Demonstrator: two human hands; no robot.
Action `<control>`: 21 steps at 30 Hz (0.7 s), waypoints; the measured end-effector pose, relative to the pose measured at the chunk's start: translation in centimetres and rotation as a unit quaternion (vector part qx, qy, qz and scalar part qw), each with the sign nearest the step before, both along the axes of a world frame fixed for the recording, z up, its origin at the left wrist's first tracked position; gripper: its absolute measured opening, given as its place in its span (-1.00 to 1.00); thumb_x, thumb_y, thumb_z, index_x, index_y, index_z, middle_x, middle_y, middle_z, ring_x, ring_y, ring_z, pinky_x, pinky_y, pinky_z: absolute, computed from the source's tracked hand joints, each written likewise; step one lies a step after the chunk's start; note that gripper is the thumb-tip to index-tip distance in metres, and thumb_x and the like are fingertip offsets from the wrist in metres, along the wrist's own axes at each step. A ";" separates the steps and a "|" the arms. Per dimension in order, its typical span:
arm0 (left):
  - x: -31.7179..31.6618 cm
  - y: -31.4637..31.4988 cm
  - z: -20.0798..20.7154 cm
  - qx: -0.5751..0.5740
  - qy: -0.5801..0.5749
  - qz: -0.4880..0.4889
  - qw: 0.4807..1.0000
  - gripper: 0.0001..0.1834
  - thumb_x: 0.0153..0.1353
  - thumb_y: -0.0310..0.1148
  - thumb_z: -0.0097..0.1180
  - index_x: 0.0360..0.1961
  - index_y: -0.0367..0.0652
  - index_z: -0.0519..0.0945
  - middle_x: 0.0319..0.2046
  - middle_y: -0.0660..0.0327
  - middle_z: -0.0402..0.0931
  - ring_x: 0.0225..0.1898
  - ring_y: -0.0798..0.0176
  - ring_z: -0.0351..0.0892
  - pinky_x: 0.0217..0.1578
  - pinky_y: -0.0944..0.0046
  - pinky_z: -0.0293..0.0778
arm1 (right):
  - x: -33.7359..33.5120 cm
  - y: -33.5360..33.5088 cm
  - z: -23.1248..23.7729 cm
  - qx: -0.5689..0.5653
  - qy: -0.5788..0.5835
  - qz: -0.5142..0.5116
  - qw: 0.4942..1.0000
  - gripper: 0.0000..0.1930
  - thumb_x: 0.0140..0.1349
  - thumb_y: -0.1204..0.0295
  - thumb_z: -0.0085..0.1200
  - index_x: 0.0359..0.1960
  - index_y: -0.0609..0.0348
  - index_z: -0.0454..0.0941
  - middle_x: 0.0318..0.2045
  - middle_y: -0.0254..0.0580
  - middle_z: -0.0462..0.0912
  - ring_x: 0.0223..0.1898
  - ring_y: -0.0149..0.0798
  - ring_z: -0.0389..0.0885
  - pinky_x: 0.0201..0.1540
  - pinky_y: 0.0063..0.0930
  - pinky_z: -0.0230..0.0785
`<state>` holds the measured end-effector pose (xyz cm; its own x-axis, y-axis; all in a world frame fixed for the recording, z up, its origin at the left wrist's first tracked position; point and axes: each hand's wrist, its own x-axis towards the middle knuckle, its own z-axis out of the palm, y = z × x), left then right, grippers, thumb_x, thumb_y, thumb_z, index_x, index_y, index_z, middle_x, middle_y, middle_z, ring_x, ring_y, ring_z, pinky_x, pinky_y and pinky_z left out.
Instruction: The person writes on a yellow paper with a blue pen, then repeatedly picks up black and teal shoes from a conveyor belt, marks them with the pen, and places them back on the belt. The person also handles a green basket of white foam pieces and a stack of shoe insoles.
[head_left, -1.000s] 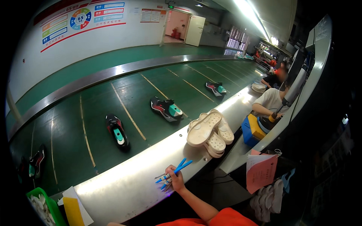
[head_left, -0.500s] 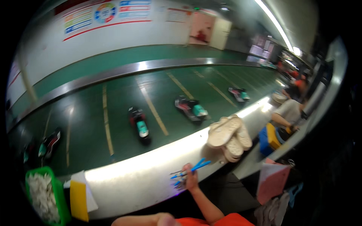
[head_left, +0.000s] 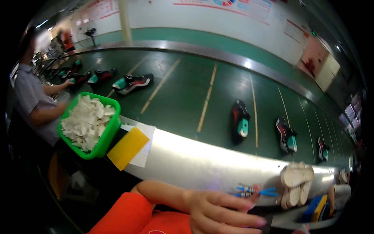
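Note:
My left hand point(head_left: 218, 212) is stretched across in front of me, fingers apart and nothing in them. Behind its fingertips, partly hidden, my right hand point(head_left: 256, 192) is closed around several slim blue pen-like sticks point(head_left: 268, 191). Their blue ends stick out to the right, and thin tips with pale bands point left; their exact kind is unclear. Both hands are over the near edge of the shiny metal ledge point(head_left: 183, 156). Just to the right, cream shoe soles point(head_left: 297, 175) lie piled on that ledge.
A green basket point(head_left: 109, 134) full of white scraps stands left, beside a yellow card point(head_left: 128, 148) and white paper. Dark shoes with teal parts point(head_left: 242, 126) lie on the green conveyor belt point(head_left: 175, 101). A co-worker point(head_left: 37, 97) reaches toward shoes at left; another's arm shows far right beside a blue-and-yellow box point(head_left: 315, 208).
My view has swung left, bringing the basket and co-worker into fuller sight. My left hand has come up and right, close to my right hand, which keeps hold of the blue sticks.

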<state>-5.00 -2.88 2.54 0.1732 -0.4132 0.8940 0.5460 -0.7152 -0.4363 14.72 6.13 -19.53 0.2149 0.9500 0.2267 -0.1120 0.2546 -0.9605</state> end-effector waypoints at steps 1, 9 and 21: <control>-1.1 1.0 -1.2 0.033 0.045 0.033 0.998 -0.76 0.12 -0.24 0.05 -0.17 0.01 0.43 -0.16 0.19 0.50 -0.18 0.17 0.52 -0.09 0.20 0.35 | 1.0 0.3 -0.8 -0.011 0.012 0.024 1.000 -0.71 0.20 0.23 -0.22 -0.61 0.08 0.17 -0.61 -0.39 0.15 -0.57 -0.51 0.15 -0.51 -0.62 0.07; -8.0 9.7 -19.7 -0.609 -0.097 0.113 0.779 -0.91 -0.01 -0.46 0.10 -0.44 -0.20 0.50 -0.52 0.24 0.48 -0.46 0.30 0.47 -0.42 0.38 0.40 | -0.2 -0.3 1.1 -0.068 0.070 0.025 0.995 -0.70 0.22 0.14 -0.16 -0.55 0.04 0.19 -0.63 -0.43 0.14 -0.59 -0.55 0.24 -0.61 -0.68 0.12; -8.4 9.9 -20.9 -0.720 -0.259 -0.007 0.644 -0.90 0.01 -0.45 0.07 -0.47 -0.24 0.45 -0.55 0.22 0.47 -0.47 0.35 0.48 -0.40 0.38 0.42 | -8.9 7.2 6.5 -0.106 -0.007 0.416 0.903 -0.69 0.24 0.17 -0.22 -0.59 0.03 0.17 -0.68 -0.44 0.16 -0.66 -0.58 0.15 -0.67 -0.69 -0.05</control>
<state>-13.43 7.07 -18.41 -0.2972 0.9102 0.2884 0.3399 -0.1814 0.9228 5.87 13.31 -13.07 -0.5951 0.8035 0.0172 -0.1666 -0.1024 -0.9807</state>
